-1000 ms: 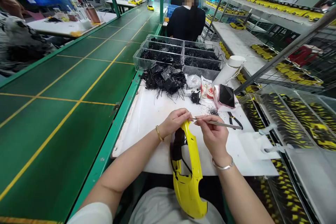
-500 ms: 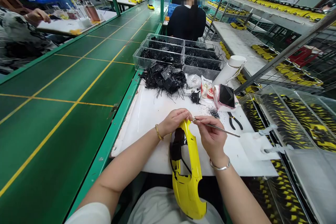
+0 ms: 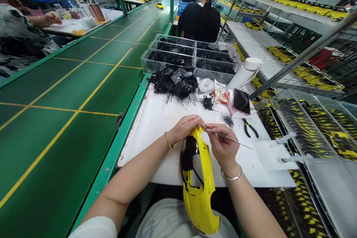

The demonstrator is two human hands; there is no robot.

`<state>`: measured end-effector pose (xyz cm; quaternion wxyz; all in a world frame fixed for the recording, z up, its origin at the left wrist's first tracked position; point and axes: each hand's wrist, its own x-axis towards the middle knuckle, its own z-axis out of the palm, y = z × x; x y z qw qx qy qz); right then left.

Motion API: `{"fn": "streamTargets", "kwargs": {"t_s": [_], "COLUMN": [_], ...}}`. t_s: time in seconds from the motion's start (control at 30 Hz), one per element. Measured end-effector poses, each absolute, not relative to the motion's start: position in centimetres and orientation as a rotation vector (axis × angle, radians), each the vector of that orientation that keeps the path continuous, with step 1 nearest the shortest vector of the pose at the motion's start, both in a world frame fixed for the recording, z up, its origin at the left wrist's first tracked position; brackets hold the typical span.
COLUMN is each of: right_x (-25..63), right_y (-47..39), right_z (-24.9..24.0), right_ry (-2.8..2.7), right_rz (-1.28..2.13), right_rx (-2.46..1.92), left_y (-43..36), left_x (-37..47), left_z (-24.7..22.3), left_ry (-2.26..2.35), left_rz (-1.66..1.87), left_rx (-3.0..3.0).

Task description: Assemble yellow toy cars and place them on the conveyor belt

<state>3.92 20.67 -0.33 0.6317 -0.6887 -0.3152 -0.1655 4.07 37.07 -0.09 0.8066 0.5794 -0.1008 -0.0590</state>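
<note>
A yellow toy car body (image 3: 198, 197) with dark windows is tilted lengthwise over my lap and the table's front edge. My left hand (image 3: 187, 129) is closed around its far end. In my right hand (image 3: 224, 147) a thin metal rod (image 3: 232, 140) is pinched between thumb and fingers. The rod's tip meets the far end of the car body, right beside my left fingertips; the exact contact point is hidden. Beyond my hands a small heap of tiny black pieces (image 3: 228, 119) lies on the white tabletop (image 3: 161, 119).
Black wired parts (image 3: 178, 83) are piled before a clear divided bin (image 3: 147, 65). Pliers (image 3: 250, 128), a phone (image 3: 241, 101) and a white roll (image 3: 244, 74) lie right. A green conveyor (image 3: 83, 126) runs left. Racks (image 3: 267, 5) hold yellow car bodies. Co-workers (image 3: 199, 22) sit nearby.
My right hand has turned slightly, and the rod's free end has shifted a little left and down. The car body and my left hand stay put. A co-worker's hand at left moved right.
</note>
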Motion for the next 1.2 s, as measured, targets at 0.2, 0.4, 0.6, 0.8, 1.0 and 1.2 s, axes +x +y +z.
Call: {"fn": "streamTargets", "kwargs": {"t_s": [0.2, 0.4, 0.6, 0.8, 1.0, 1.2], "right_x": [3.95, 3.99, 3.94, 3.97, 4.02, 3.95], "right_y": [20.73, 20.83, 20.82, 20.98, 21.26, 21.50], "right_z": [-0.26, -0.40, -0.45, -0.47, -0.58, -0.47], "right_ry": [-0.736, -0.671, -0.593, -0.608, -0.588, -0.552], "right_rz": [-0.428, -0.378, -0.351, -0.339, -0.331, -0.291], "right_rx": [-1.631, -1.570, -1.530, -1.516, -1.496, -1.451], "left_y": [37.12, 37.10, 37.08, 37.10, 37.12, 37.17], "left_x": [4.14, 4.12, 4.12, 4.13, 4.19, 4.26], "left_z": [-0.19, -0.13, -0.07, -0.10, 0.00, 0.09], "left_ry": [-0.197, -0.194, -0.184, -0.199, -0.191, -0.214], "left_rz": [-0.139, -0.136, -0.131, -0.128, -0.140, -0.128], "left_rx": [1.251, 1.263, 1.263, 1.243, 1.256, 1.254]}}
